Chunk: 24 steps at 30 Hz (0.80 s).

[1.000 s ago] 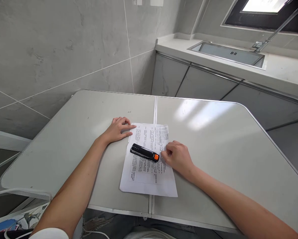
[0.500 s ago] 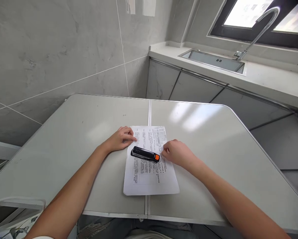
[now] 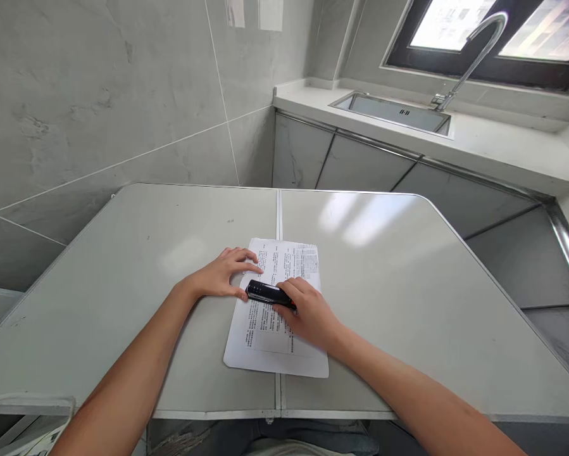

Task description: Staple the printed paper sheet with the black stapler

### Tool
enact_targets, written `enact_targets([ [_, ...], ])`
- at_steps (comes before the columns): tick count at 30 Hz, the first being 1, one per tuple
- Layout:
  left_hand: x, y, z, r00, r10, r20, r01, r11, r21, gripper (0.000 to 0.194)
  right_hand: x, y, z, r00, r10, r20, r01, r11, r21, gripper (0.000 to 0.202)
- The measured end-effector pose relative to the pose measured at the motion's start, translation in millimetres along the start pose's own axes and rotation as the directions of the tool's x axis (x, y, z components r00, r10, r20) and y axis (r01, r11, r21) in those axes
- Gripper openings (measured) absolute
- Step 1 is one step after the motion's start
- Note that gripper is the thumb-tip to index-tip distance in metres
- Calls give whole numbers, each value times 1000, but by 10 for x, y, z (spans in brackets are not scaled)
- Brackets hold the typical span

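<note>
While the right hand [image 3: 310, 310] has its grip closed around the right end of a black stapler [image 3: 268, 292], the left hand [image 3: 230, 272] lies with fingers spread at the left edge of a printed sheet [image 3: 284, 358], its grip open. Left index finger over the sheet's edge, thumb at the stapler's left end; can't tell if thumb and stapler touch. Stapler sits across the middle of the sheet, over the print, its right end hidden by the right fingers. One sheet or several, can't tell. Sheet is flat on the pale surface [image 3: 180, 361], across the center seam [image 3: 279, 215]. Right hand and stapler block part of the text.

Around: gray tiled wall [image 3: 99, 95] behind and left, gray cabinets [image 3: 360, 161] beyond the far edge, white countertop [image 3: 502, 136] above them. Dark-framed window [image 3: 450, 28] upper right. Glare patches [image 3: 374, 218] on the surface, far right half. White cord [image 3: 32, 399] at the left near edge, person's legs [image 3: 307, 437] below the near edge.

Containers: sink [image 3: 383, 111] set into the countertop, well apart from the hands; inner wall with dark slots [image 3: 404, 112] shows, bottom hidden. Curved metal faucet [image 3: 483, 57] stands at its right end.
</note>
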State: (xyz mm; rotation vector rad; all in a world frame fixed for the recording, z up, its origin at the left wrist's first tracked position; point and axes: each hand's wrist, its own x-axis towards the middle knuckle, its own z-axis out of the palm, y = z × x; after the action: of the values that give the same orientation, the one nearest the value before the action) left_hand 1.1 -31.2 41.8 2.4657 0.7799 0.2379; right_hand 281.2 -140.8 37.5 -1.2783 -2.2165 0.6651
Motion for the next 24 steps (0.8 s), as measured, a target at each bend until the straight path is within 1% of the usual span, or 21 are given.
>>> enact_targets([
  [2,7,9,13,1000,-2,0,2,1000,22,65,4,19,28,999,-4,-49,5,1000,27,22],
  [7,13,29,38,1000,4,-23,-3,998,55,68,38,54,62,991,32,-130,-21,996,85,26],
  [10,17,42,43,1000,12,-16,-11,998,63,73,49,72,57,989,56,-136,-40,993,114,26],
  [16,30,68,45,1000,8,-5,-7,999,45,68,40,110,18,991,57,-124,-42,991,127,29],
  [21,32,82,39,1000,-4,9,4,999,39,69,55,163,-41,991,63,-122,-51,993,104,32],
  [23,31,83,38,1000,-6,9,6,999,35,69,68,177,-100,988,45,-147,-31,995,99,39],
  [24,30,81,38,1000,-5,5,4,1000,28,68,73,182,-139,982,21,-187,-5,996,88,41],
])
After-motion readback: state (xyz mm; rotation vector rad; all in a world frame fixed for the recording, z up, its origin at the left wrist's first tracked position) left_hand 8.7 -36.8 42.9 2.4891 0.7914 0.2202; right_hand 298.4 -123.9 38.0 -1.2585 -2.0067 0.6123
